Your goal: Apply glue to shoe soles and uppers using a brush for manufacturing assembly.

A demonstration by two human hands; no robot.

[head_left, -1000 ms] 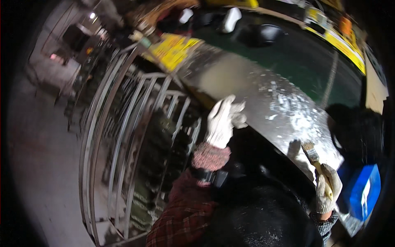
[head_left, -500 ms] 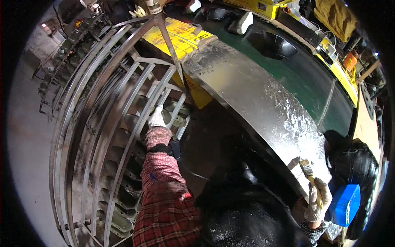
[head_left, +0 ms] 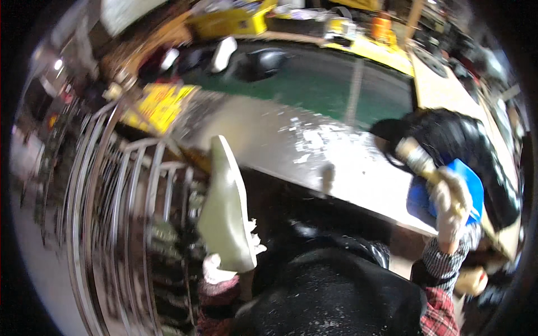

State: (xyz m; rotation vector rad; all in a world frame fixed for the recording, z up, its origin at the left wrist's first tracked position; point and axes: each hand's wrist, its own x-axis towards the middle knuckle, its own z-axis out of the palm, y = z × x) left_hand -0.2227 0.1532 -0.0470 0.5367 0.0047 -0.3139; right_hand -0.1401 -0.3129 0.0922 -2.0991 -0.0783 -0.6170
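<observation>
My left hand (head_left: pixel 216 271), in a white glove, grips a pale green shoe sole (head_left: pixel 224 207) by its lower end. The sole stands nearly upright left of the bench's front edge. My right hand (head_left: pixel 453 204), in a pale knitted glove, is closed round the handle of a paintbrush (head_left: pixel 416 158). Its bristles point up and to the left, beside the blue container (head_left: pixel 473 185) partly behind that hand. The container's inside is hidden. Motion blurs both the brush and the right hand.
A metal rack (head_left: pixel 126 185) with rows of soles stands at left. White smears cover the metal sheet (head_left: pixel 235 120) on the bench. Beyond it lie a white piece (head_left: pixel 224 54) and a dark green surface (head_left: pixel 314 92). A black bundle (head_left: pixel 465 145) sits at right.
My left hand has come back from the rack and now has a pale sole in it. The brush has lifted off the metal sheet toward the blue container. My view has turned right.
</observation>
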